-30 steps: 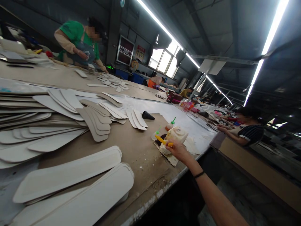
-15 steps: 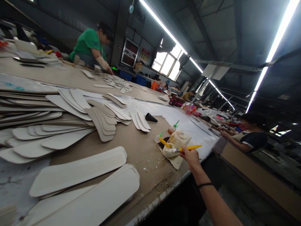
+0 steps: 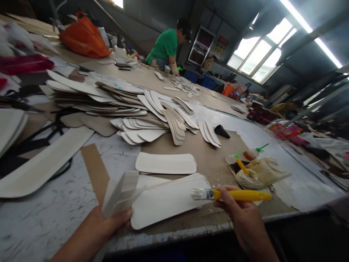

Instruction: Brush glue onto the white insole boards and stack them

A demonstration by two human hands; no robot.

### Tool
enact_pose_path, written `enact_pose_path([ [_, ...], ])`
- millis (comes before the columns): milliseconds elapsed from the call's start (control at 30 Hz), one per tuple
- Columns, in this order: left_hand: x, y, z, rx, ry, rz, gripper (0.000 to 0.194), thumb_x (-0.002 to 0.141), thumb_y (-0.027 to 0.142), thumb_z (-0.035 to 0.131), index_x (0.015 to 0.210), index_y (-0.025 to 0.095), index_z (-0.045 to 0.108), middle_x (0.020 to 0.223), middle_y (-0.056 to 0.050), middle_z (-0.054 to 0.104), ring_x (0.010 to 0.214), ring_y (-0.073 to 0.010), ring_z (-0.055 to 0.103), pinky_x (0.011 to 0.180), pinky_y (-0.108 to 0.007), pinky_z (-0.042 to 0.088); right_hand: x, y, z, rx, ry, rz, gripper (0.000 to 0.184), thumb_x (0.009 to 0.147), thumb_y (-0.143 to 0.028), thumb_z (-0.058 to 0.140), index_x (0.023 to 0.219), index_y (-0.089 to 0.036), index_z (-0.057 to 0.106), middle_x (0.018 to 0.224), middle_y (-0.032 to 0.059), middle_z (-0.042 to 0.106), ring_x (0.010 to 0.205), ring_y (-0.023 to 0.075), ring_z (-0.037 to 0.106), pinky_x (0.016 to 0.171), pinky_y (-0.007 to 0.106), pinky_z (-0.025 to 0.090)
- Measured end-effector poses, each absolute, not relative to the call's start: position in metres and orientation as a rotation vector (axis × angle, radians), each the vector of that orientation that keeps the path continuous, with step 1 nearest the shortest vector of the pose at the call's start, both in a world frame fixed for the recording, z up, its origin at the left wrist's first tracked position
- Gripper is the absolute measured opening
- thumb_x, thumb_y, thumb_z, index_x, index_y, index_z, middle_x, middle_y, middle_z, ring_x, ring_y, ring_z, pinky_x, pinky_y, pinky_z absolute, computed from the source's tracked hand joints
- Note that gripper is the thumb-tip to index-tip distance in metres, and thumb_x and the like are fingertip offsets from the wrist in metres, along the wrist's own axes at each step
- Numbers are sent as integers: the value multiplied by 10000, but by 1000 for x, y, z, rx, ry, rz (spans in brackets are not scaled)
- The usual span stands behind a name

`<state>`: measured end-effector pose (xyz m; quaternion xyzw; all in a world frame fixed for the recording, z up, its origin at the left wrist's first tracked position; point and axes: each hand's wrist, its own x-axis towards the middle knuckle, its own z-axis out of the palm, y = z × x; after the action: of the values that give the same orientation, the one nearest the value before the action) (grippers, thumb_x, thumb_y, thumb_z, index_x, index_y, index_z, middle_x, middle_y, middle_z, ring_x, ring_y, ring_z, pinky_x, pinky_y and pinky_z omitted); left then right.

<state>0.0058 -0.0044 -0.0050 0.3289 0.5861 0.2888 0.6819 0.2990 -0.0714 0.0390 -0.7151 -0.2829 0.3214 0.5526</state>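
Observation:
My right hand [image 3: 242, 213] grips a paintbrush [image 3: 255, 195] by its yellow handle. Its bristles, coated in something white, are over the right end of a pale rounded panel [image 3: 166, 205] near the table edge. At the lower left, my left hand [image 3: 109, 222] is closed around a stack of thin white strips [image 3: 121, 191], partly blurred. A second rounded panel [image 3: 165, 163] lies just behind the first. To the right of these sits a cream-coloured plastic container [image 3: 272, 173], with another yellow-handled tool [image 3: 241, 166] leaning in it.
Fanned piles of curved pale pieces [image 3: 141, 127] cover the middle of the table. Beyond the container lie small bottles [image 3: 251, 154] with green tips, and a black cone [image 3: 222, 131]. An orange bag [image 3: 84, 38] is at the far left. A person in green [image 3: 165, 47] works across the table.
My right hand has brought the paintbrush from the container leftward to the near panel. My left hand has come into view with the white strips. The view has turned left.

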Motion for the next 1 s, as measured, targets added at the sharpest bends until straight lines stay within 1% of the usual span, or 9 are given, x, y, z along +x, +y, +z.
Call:
enact_pose_path([
  [67, 8, -4, -4, 847, 1307, 614, 292, 548, 395, 797, 485, 166, 626, 453, 23, 560, 445, -87, 438, 445, -170, 341, 253, -67, 34, -1631, -799, 912, 333, 686, -469, 765, 814, -168, 702, 763, 21, 681, 602, 138, 639, 610, 243, 541],
  [133, 7, -4, -4, 874, 1281, 589, 336, 555, 473, 757, 519, 166, 624, 482, 14, 571, 458, -100, 444, 455, -195, 335, 220, -62, 29, -1543, -875, 1016, 311, 737, -471, 722, 810, -170, 696, 736, 17, 665, 601, 140, 637, 617, 248, 526],
  [233, 5, -3, -6, 862, 1230, 563, 384, 554, 522, 739, 559, 157, 621, 504, 13, 574, 471, -100, 438, 465, -209, 309, 195, -55, 22, -1496, -878, 1060, 287, 750, -450, 715, 787, -168, 677, 704, 3, 641, 593, 136, 634, 604, 242, 511],
  [333, 3, -3, -9, 839, 1213, 557, 371, 567, 509, 726, 577, 153, 621, 517, 11, 579, 477, -102, 446, 473, -220, 312, 192, -52, 21, -1530, -871, 1011, 283, 739, -440, 726, 766, -166, 663, 674, -5, 625, 577, 135, 623, 584, 238, 504],
  [467, 3, -4, -13, 819, 1199, 569, 340, 575, 482, 707, 549, 157, 612, 509, 13, 576, 470, -99, 441, 469, -223, 312, 196, -54, 27, -1563, -934, 962, 278, 753, -439, 713, 772, -168, 653, 671, 6, 632, 605, 146, 624, 598, 241, 508],
  [667, 1, -4, -13, 835, 1152, 568, 276, 590, 420, 687, 579, 152, 620, 523, 12, 584, 484, -108, 448, 465, -225, 316, 186, -53, 25, -1538, -1033, 1023, 254, 804, -431, 659, 806, -177, 646, 670, 4, 619, 624, 148, 612, 612, 244, 495],
  [733, 2, -5, -13, 828, 1151, 579, 263, 592, 409, 682, 571, 154, 618, 522, 13, 589, 488, -108, 453, 474, -221, 326, 190, -53, 21, -1582, -1075, 941, 252, 806, -429, 653, 801, -177, 642, 675, 5, 610, 626, 150, 600, 606, 248, 487],
  [1000, 9, -8, -19, 771, 1269, 622, 300, 506, 446, 732, 498, 163, 633, 429, 24, 580, 421, -116, 453, 422, -214, 325, 256, -60, 16, -1877, -1295, 311, 263, 839, -421, 575, 824, -167, 642, 771, 66, 646, 701, 203, 625, 654, 319, 515],
])
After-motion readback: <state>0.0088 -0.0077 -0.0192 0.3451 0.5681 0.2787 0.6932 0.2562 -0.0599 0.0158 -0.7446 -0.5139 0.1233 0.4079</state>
